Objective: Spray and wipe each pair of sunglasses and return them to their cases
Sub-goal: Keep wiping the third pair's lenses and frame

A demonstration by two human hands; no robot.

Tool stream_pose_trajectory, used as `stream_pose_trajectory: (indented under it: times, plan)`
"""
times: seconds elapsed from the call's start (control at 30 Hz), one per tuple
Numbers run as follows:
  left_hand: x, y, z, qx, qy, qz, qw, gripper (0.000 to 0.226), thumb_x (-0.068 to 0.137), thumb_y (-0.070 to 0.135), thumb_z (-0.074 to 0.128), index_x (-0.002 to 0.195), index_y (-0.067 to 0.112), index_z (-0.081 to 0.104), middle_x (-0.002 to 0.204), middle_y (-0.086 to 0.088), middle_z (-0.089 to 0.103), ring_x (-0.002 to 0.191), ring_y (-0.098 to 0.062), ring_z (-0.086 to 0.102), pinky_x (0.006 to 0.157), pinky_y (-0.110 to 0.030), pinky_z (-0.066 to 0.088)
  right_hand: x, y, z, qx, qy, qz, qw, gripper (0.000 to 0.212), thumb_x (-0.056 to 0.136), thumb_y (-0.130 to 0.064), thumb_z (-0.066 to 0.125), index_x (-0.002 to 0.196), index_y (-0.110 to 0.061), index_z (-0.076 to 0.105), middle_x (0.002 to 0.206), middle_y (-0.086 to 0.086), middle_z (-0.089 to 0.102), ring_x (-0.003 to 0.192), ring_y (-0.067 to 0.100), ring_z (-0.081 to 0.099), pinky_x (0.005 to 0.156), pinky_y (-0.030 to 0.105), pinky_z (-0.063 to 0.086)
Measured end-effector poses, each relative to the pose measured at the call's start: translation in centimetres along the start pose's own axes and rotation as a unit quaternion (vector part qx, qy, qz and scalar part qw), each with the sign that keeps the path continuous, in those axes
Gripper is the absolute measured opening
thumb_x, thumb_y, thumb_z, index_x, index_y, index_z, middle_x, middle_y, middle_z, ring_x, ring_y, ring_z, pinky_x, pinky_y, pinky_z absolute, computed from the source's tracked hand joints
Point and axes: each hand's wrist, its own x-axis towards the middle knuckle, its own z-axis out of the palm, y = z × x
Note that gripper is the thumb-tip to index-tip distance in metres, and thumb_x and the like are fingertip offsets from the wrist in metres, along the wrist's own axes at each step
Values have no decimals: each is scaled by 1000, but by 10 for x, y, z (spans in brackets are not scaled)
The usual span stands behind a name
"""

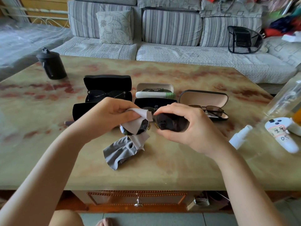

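- The sunglasses [172, 123] are held in the air just above the table [162, 168], near its centre. The right hand [184, 126] curls round one dark lens and its rim. The left hand [112, 115] pinches a white cloth [138, 123] over the other lens.
- Risk: the right fingers lie on the lens itself, so they would probably leave fresh smudges on glass that is meant to be clean.
- Risk: pressing hard with the cloth while gripping only the opposite lens could twist the bridge or hinges.
- Risk: the loose tail of the cloth hangs toward the grey cloth [120, 150] at 6 o'clock and may drag on it.
- At 12 o'clock, just behind the hands, lies a dark case [154, 102], probably this pair's. Whether it is empty cannot be told.
- A black case [107, 82] at 11, a white case [154, 87] at 12 and a beige-lined case [203, 98] at 1 each hold glasses.
- The spray bottle [240, 137] lies at 3, beside a white controller [283, 137]. A black lidded cup [52, 64] stands at 10.
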Motion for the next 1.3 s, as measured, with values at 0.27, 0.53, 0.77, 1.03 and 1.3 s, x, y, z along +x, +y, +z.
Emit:
stream_pose_trajectory:
  times: [0.27,0.53,0.77,1.03,1.3]
  plan:
    - [0,6,6,51,24,-14,998,24,61,23,84,80,28,71,78,13,74,70,3,66,65,-10,49,-1,2,-1,-5,1,-2,1000,32,76,-7,81,105,-16,70,94,-3,65,89,12,59,80,13,41]
    - [7,12,21,121,40,17,992,15,69,34,80,69,26,68,61,6,60,51,-1,47,50,-12,36,-2,3,-2,-2,8,-16,1000,36,76,-4,79,108,-15,69,91,-3,65,84,4,56,77,11,39]
    - [7,7,11,105,20,46,993,17,86,33,62,71,38,68,73,-5,67,62,-7,50,59,-22,38,-3,2,-3,-10,3,-7,1000,34,76,-9,81,107,-14,69,87,-5,59,81,6,54,75,11,37]
    - [3,-6,-4,1,30,36,999,13,73,42,62,71,47,73,66,18,67,64,7,56,65,-7,43,-4,-2,-8,17,9,15,1000,30,77,-11,80,104,-20,70,91,-6,63,89,10,58,79,11,39]
    - [-2,-22,-14,-112,-20,16,993,55,31,67,86,79,43,77,81,12,75,75,3,68,66,-10,51,-6,0,-10,31,4,24,999,31,76,-12,81,103,-24,70,94,-2,64,94,14,58,85,13,40]
